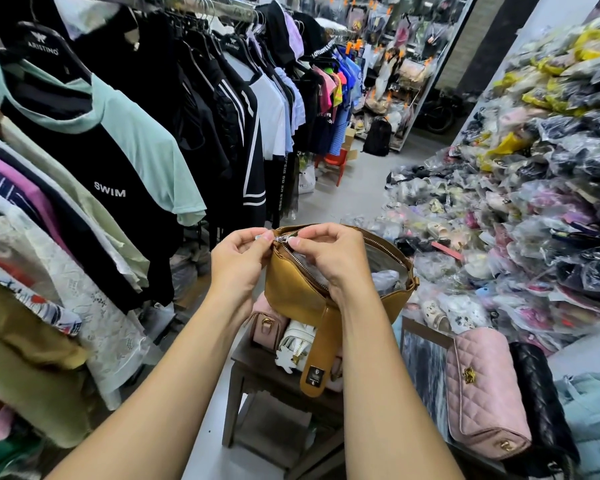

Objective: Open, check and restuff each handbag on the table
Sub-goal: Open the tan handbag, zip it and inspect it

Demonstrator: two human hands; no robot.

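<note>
I hold a tan leather handbag (293, 292) up in the air above a small wooden table (253, 367). Its top zip is open along most of its length, and clear plastic stuffing (383, 271) shows inside. My left hand (238, 261) pinches the bag's left end by the zip. My right hand (329, 252) pinches the zip pull (282, 239) at that same end. The bag's tan strap (321, 355) hangs down over the table. Under it lie a pale pink handbag (265, 322) and a white handbag (297, 341).
A rack of hanging clothes (118, 150) fills the left side. At the right, a quilted pink bag (482, 386), a black quilted bag (541, 400) and a light blue bag (593, 410) stand in a row. Plastic-wrapped goods (534, 202) are heaped beyond. The grey floor aisle (343, 188) runs ahead.
</note>
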